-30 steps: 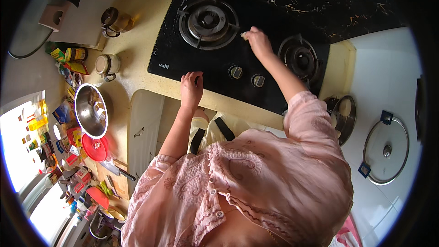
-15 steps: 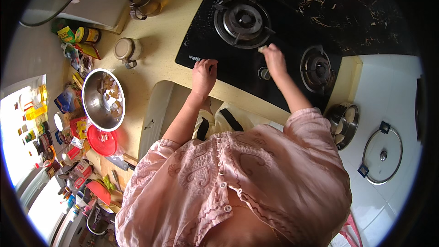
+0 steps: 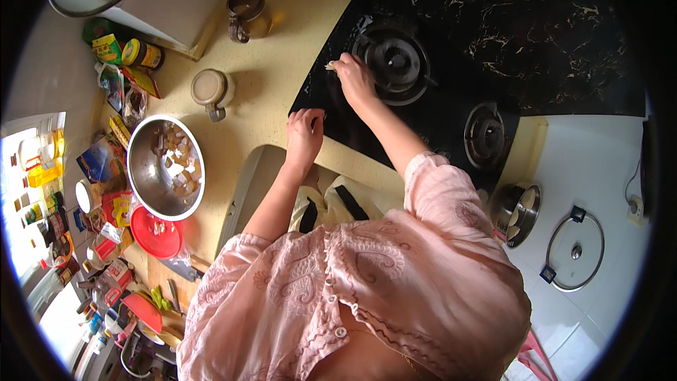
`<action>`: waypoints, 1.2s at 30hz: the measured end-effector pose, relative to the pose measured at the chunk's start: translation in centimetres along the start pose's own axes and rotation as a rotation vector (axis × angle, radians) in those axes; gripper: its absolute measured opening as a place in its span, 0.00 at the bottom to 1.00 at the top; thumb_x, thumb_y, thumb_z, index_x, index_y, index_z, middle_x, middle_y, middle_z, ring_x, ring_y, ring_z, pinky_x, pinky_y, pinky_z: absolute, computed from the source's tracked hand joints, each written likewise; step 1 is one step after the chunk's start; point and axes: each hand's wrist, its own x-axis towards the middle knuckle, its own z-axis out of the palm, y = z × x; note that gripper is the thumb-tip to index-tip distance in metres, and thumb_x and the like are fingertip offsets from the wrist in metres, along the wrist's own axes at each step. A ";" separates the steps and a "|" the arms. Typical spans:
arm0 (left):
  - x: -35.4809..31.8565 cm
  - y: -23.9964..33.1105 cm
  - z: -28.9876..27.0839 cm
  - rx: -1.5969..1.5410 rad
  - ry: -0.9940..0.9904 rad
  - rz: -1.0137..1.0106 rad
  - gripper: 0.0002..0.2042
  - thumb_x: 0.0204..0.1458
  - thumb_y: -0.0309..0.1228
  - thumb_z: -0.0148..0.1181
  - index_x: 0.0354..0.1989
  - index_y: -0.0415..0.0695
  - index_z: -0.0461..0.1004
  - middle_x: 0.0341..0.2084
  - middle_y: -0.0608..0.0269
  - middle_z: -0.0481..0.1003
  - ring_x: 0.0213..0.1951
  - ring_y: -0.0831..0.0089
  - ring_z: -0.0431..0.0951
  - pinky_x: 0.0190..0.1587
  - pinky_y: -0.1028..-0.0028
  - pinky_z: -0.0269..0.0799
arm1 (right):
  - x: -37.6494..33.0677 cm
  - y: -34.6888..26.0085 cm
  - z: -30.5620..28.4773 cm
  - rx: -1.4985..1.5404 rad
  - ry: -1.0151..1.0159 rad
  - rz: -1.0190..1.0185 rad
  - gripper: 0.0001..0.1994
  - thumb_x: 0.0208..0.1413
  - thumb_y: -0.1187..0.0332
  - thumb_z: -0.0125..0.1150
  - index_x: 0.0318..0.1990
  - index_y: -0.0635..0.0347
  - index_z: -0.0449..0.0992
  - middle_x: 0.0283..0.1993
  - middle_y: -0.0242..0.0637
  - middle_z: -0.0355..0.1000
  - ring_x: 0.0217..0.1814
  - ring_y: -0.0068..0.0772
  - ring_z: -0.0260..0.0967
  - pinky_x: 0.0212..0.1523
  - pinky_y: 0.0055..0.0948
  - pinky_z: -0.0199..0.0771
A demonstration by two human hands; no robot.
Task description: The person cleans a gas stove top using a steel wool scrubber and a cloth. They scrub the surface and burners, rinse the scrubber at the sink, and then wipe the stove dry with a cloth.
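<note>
My right hand (image 3: 355,79) is over the black gas hob (image 3: 438,125), left of the far burner (image 3: 396,61). Its fingers pinch a small pale wad (image 3: 331,66), paper or cloth by its look, against the glass near the left edge. At the hob's front left corner rests my left hand (image 3: 305,134), its fingers curled in and nothing showing in them. Further left stands a steel bowl (image 3: 144,169) with chopped pale and brown pieces in it.
Two lidded glass mugs, one amber (image 3: 248,14) and one pale (image 3: 211,89), stand on the counter. A red plate (image 3: 156,231) and a knife (image 3: 185,269) lie below the bowl. Jars and packets line the left. On the right are a steel pot (image 3: 523,216) and a glass lid (image 3: 576,251).
My right hand has swept left and away from me across the hob with the pale wad, from between the burners to the far left. My left hand stays at the front corner. The view has shifted.
</note>
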 end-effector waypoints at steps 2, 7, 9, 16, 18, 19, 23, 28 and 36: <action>0.1 -0.1 -0.4 -0.012 -0.007 -0.030 0.06 0.43 0.22 0.53 0.29 0.43 0.74 0.27 0.59 0.73 0.34 0.59 0.70 0.39 0.65 0.65 | 1.1 0.1 1.0 -0.085 0.060 0.021 0.04 0.44 0.72 0.52 0.23 0.54 0.74 0.28 0.32 0.66 0.36 0.32 0.65 0.38 0.31 0.65; 0.7 -0.4 -0.5 -0.049 -0.015 -0.055 0.05 0.43 0.22 0.54 0.29 0.43 0.74 0.27 0.59 0.73 0.33 0.59 0.71 0.38 0.64 0.65 | -3.4 -1.6 -0.2 -0.025 0.005 -0.118 0.05 0.43 0.70 0.53 0.25 0.47 0.75 0.24 0.27 0.63 0.35 0.26 0.64 0.39 0.29 0.59; 1.3 -0.2 -0.6 -0.053 -0.037 -0.027 0.05 0.43 0.22 0.54 0.29 0.43 0.74 0.26 0.59 0.73 0.33 0.59 0.71 0.38 0.64 0.65 | -3.0 -0.9 -0.4 -0.006 -0.060 -0.090 0.05 0.43 0.69 0.54 0.24 0.45 0.76 0.24 0.26 0.64 0.36 0.26 0.63 0.40 0.29 0.58; 2.7 -0.4 -1.4 -0.043 -0.030 -0.028 0.06 0.42 0.21 0.54 0.30 0.43 0.74 0.26 0.58 0.73 0.33 0.58 0.71 0.37 0.64 0.66 | 8.6 6.6 -2.5 -0.137 0.124 0.278 0.08 0.47 0.68 0.51 0.21 0.46 0.75 0.25 0.32 0.71 0.36 0.36 0.66 0.38 0.38 0.61; 2.8 -0.4 -1.8 -0.042 -0.021 -0.041 0.07 0.42 0.21 0.54 0.30 0.42 0.74 0.27 0.57 0.73 0.33 0.58 0.70 0.38 0.64 0.66 | 11.5 9.6 -3.0 -0.122 0.001 0.533 0.05 0.45 0.66 0.55 0.23 0.47 0.77 0.29 0.35 0.73 0.38 0.39 0.68 0.41 0.39 0.62; 2.8 -0.4 -1.9 -0.047 -0.022 -0.042 0.06 0.42 0.21 0.54 0.30 0.43 0.74 0.27 0.58 0.73 0.33 0.58 0.70 0.38 0.64 0.66 | 12.6 12.0 -2.2 -0.080 -0.047 0.688 0.05 0.44 0.65 0.55 0.26 0.45 0.78 0.31 0.36 0.74 0.41 0.39 0.69 0.44 0.38 0.62; 2.3 -0.8 -2.2 -0.039 -0.028 -0.082 0.06 0.42 0.21 0.54 0.30 0.43 0.74 0.26 0.58 0.73 0.33 0.58 0.70 0.38 0.64 0.66 | 14.3 13.2 -0.5 -0.271 -0.312 0.724 0.07 0.50 0.65 0.53 0.34 0.49 0.78 0.41 0.35 0.73 0.45 0.37 0.70 0.46 0.37 0.63; 1.9 -1.4 -1.9 -0.030 0.000 -0.095 0.06 0.43 0.21 0.54 0.30 0.42 0.74 0.25 0.58 0.72 0.32 0.58 0.71 0.37 0.64 0.66 | 15.4 9.4 -0.2 -0.251 -0.416 0.666 0.08 0.52 0.66 0.51 0.35 0.53 0.77 0.42 0.39 0.73 0.47 0.37 0.69 0.47 0.36 0.64; 2.2 -0.7 -1.9 -0.030 0.008 -0.078 0.06 0.42 0.22 0.54 0.30 0.43 0.74 0.25 0.58 0.72 0.32 0.59 0.70 0.37 0.65 0.65 | 10.6 2.8 1.6 -0.530 -0.227 0.150 0.08 0.45 0.71 0.51 0.24 0.53 0.78 0.31 0.33 0.73 0.40 0.33 0.66 0.43 0.33 0.60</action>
